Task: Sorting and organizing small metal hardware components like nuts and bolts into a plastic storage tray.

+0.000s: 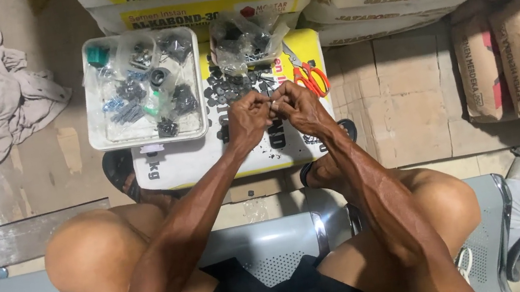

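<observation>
Head view. I see the left hand (247, 117) and right hand (299, 107) meeting fingertip to fingertip over a yellow-and-white sack (207, 157) used as a worktop. Each grip is pinched closed on a small dark part (269, 102) held between them; I cannot make out its shape. Loose black parts (231, 88) lie just beyond. White compartment tray (141, 88) sits left; orange-handled scissors (308, 75) right.

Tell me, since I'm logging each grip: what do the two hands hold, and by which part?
The left hand and right hand meet fingertip to fingertip over small dark parts. Whatever they pinch is too small to identify.
</observation>
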